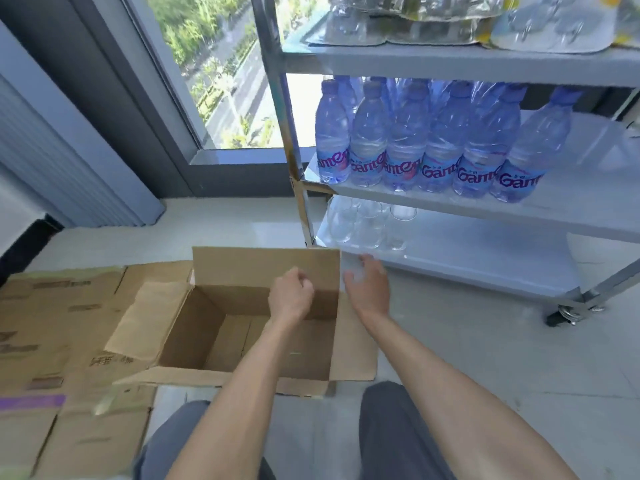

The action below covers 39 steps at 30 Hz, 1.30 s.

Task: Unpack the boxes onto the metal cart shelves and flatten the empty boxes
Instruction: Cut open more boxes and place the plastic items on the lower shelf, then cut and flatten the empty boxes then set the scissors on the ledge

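Two bare hands over an open, empty box beside the cart.

The left hand (291, 296) hovers over the open box (242, 327), its grip loosely curled with nothing in it. The right hand (369, 285) reaches past the box's right edge toward the cart's bottom shelf (485, 261); its fingers look spread around something clear and blurred, perhaps a glass, but whether they hold it cannot be told. Glasses (367, 223) stand at the left end of that shelf. Water bottles (426, 140) line the middle shelf, and wrapped bottle packs (450, 22) sit on top. Flattened cardboard (62, 341) lies on the floor, left of the box.
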Each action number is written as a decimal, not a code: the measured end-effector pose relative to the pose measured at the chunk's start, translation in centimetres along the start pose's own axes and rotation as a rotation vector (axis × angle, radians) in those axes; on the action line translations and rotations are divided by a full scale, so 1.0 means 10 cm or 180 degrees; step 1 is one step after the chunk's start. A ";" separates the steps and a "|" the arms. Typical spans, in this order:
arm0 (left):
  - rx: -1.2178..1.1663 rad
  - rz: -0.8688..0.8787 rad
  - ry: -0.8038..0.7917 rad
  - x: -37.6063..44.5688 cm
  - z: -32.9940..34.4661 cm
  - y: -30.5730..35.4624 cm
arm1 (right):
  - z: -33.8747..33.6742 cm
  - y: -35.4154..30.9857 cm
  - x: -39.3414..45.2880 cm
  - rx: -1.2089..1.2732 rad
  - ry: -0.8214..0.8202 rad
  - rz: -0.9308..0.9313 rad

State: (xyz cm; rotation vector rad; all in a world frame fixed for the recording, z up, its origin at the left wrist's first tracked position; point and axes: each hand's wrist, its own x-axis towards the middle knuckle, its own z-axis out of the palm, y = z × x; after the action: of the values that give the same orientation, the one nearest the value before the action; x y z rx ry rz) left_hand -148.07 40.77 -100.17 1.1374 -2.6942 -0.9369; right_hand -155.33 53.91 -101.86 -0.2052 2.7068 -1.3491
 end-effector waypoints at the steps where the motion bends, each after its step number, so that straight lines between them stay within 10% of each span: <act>1: 0.0350 -0.0185 -0.0351 -0.06 -0.01 -0.20 | 0.07 -0.03 -0.13 -0.0168 -0.0138 -0.0169; 6: 0.1128 -0.0720 -0.1582 -0.45 0.06 -0.97 | 0.37 0.20 -0.64 -0.1808 -0.1446 -0.0226; 15: 0.1002 -0.0789 -0.0570 -0.76 -0.44 -0.77 | -0.01 -0.31 -0.89 -0.2126 -0.1891 -0.0016; 28: 0.1153 -0.0858 -0.0871 -0.39 -2.81 0.10 | -0.32 -2.75 -0.61 -0.2249 -0.2345 -0.0185; 39: 0.1183 -0.1046 -0.1406 -0.36 -2.00 -0.26 | 0.09 -1.94 -0.58 -0.2947 -0.3460 -0.0406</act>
State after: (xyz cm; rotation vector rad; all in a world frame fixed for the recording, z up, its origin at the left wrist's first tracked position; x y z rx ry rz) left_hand -138.05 31.60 -84.77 1.6587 -3.1978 -0.8233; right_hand -148.08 42.65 -86.63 -0.8675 2.0684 0.1839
